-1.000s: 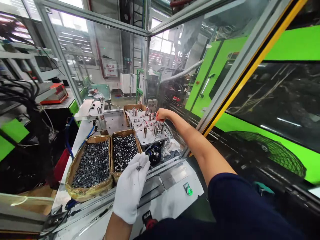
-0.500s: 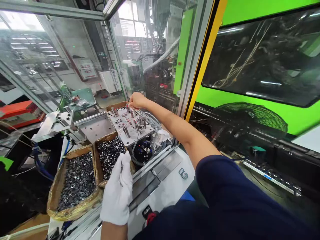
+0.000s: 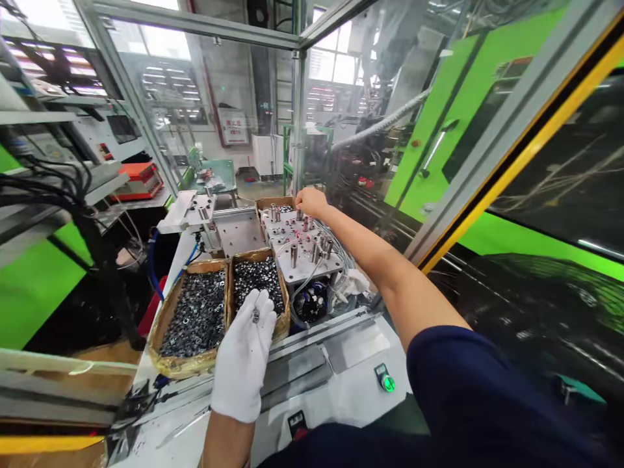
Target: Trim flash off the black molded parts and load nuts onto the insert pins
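My left hand (image 3: pixel 246 364), in a white glove, is palm up with fingers curled around a few small shiny metal parts (image 3: pixel 256 316). It is in front of two cardboard boxes; the right one (image 3: pixel 288 305) holds small shiny metal pieces and the left one (image 3: pixel 156 325) dark grey ones that look like rings or nuts. My bare right hand (image 3: pixel 312 201) reaches to the far edge of a metal fixture plate (image 3: pixel 292 276) with several upright steel pins. Its fingers are pinched together near a far pin (image 3: pixel 300 213); what they hold is hidden.
Behind the plate stands another box (image 3: pixel 260 204). Tubes and cables (image 3: pixel 341 253) run along the plate's right side. Clear panels in an aluminium frame (image 3: pixel 298 97) enclose the back. On the white front panel is a green-lit button (image 3: pixel 388 383). A green machine (image 3: pixel 414 156) stands at right.
My view has turned left, so the scene sits further right. My left fingers have loosened, showing the metal parts. My right hand stays at the plate's far edge. The button now glows green.
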`<state>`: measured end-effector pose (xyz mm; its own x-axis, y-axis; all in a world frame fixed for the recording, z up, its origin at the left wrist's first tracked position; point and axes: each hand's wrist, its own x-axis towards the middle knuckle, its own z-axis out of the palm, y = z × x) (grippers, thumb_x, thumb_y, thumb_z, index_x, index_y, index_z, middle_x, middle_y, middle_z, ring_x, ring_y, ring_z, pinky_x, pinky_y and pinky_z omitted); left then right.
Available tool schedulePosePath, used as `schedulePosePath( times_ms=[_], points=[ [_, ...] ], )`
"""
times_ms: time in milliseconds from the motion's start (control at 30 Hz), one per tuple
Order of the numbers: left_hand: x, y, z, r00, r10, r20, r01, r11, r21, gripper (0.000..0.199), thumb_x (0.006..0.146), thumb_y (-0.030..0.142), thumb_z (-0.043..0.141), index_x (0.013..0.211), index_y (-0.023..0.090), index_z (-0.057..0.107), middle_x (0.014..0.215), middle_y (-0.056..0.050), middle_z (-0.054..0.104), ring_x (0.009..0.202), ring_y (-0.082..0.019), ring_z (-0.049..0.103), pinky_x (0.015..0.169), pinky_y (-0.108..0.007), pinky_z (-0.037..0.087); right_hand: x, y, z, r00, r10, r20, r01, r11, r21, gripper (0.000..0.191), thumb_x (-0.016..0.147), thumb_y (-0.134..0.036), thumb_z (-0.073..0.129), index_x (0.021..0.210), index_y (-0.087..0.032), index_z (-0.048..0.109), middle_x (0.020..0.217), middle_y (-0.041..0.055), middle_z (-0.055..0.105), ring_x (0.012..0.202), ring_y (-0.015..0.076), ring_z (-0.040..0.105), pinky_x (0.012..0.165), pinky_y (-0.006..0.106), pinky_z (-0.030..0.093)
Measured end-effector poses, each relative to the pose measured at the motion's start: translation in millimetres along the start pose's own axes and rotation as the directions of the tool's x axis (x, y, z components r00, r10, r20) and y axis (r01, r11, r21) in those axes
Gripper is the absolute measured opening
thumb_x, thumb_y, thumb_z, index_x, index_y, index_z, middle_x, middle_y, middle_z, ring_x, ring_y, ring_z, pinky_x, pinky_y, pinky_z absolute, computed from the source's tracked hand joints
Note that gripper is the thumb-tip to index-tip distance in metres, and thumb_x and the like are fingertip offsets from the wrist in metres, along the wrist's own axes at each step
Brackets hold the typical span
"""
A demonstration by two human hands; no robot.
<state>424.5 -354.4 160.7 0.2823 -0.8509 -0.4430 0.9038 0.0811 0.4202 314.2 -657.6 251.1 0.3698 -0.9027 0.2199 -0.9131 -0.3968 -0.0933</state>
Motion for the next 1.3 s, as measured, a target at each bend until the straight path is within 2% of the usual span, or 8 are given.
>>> schedulePosePath(
  times_ms=[333, 467, 567, 667, 700, 900, 1133, 1300],
  points=[
    [4.3, -0.8, -7.7, 0.991, -0.003, 0.136, 0.019, 0.993, -0.118, 0.049, 0.093, 0.006, 0.043, 0.141, 0.007, 0.048, 0.134, -0.024, 0.06, 0.125, -0.028, 0.058, 0.103, -0.04, 0.052, -12.3, -11.1, -8.6, 0.993, 0.034, 0.115, -0.015, 0.987, -0.163, 0.031, 0.083, -0.012, 0.061, 0.111, -0.016, 0.074, 0.116, 0.0154, 0.07, 0.115, 0.0274, 0.061, 0.095, 0.033, 0.05],
    [7.2, -0.1, -9.3, 0.978, -0.1, 0.182, 0.14, 0.966, -0.218, 0.049, 0.098, 0.021, 0.039, 0.145, 0.006, 0.043, 0.136, -0.024, 0.058, 0.13, -0.031, 0.053, 0.105, -0.044, 0.05, -41.3, -40.8, -30.2, 0.985, -0.113, 0.133, 0.134, 0.977, -0.165, 0.036, 0.09, -0.015, 0.053, 0.124, -0.009, 0.065, 0.131, 0.0238, 0.059, 0.123, 0.0318, 0.053, 0.098, 0.04, 0.046],
    [10.0, 0.0, -8.0, 0.971, -0.123, 0.204, 0.173, 0.954, -0.245, 0.051, 0.1, 0.031, 0.034, 0.143, 0.005, 0.046, 0.134, -0.024, 0.06, 0.131, -0.032, 0.052, 0.103, -0.044, 0.051, -88.6, -82.1, -39.2, 0.866, -0.43, 0.256, 0.458, 0.887, -0.057, 0.028, 0.093, -0.031, 0.056, 0.116, -0.022, 0.07, 0.123, 0.0083, 0.068, 0.112, 0.0197, 0.06, 0.094, 0.029, 0.045],
    [12.6, 0.4, -6.9, 0.974, -0.059, 0.22, 0.11, 0.967, -0.23, 0.048, 0.1, 0.036, 0.037, 0.139, 0.011, 0.052, 0.131, -0.018, 0.064, 0.129, -0.027, 0.056, 0.103, -0.039, 0.052, -139.3, -119.4, -31.6, 0.558, -0.651, 0.515, 0.742, 0.669, 0.041, 0.024, 0.081, -0.041, 0.071, 0.099, -0.026, 0.075, 0.1, 0.0032, 0.075, 0.09, 0.0172, 0.066, 0.068, 0.026, 0.046],
    [13.3, 0.8, -6.9, 0.973, -0.034, 0.228, 0.087, 0.971, -0.224, 0.045, 0.1, 0.036, 0.039, 0.136, 0.014, 0.055, 0.129, -0.015, 0.066, 0.127, -0.025, 0.057, 0.102, -0.037, 0.053, -151.9, -127.9, -26.8, 0.511, -0.66, 0.55, 0.783, 0.622, 0.018, 0.023, 0.081, -0.038, 0.071, 0.098, -0.022, 0.076, 0.097, 0.0065, 0.076, 0.085, 0.0182, 0.067, 0.063, 0.027, 0.044],
    [13.7, 5.8, -4.9, 0.98, 0.0, 0.2, 0.042, 0.977, -0.208, 0.037, 0.1, 0.017, 0.034, 0.124, 0.01, 0.062, 0.11, -0.015, 0.073, 0.106, -0.022, 0.07, 0.089, -0.033, 0.06, -165.2, -141.6, -11.0, 0.471, -0.683, 0.558, 0.838, 0.544, -0.042, 0.022, 0.088, -0.019, 0.058, 0.097, -0.014, 0.076, 0.089, 0.0138, 0.076, 0.076, 0.019, 0.067, 0.056, 0.028, 0.036],
    [11.5, 11.3, -0.5, 1.0, 0.014, 0.019, -0.011, 0.987, -0.16, 0.041, 0.097, 0.006, 0.033, 0.132, 0.007, 0.055, 0.11, -0.017, 0.073, 0.103, -0.02, 0.072, 0.085, -0.026, 0.061, -138.1, -133.0, -17.8, 0.346, -0.793, 0.502, 0.846, 0.495, 0.199, 0.029, 0.082, -0.007, 0.057, 0.101, -0.014, 0.077, 0.102, 0.0091, 0.076, 0.084, 0.0154, 0.064, 0.072, 0.027, 0.042],
    [12.9, 14.1, 0.3, 0.995, 0.093, 0.031, -0.088, 0.989, -0.12, 0.041, 0.095, 0.001, 0.034, 0.131, 0.006, 0.054, 0.113, -0.017, 0.072, 0.109, -0.02, 0.069, 0.095, -0.03, 0.057, -122.5, -134.6, -21.5, 0.366, -0.814, 0.452, 0.803, 0.521, 0.289, 0.024, 0.083, -0.005, 0.06, 0.1, -0.01, 0.076, 0.101, 0.0089, 0.076, 0.087, 0.0128, 0.064, 0.08, 0.023, 0.044]
  ],
)
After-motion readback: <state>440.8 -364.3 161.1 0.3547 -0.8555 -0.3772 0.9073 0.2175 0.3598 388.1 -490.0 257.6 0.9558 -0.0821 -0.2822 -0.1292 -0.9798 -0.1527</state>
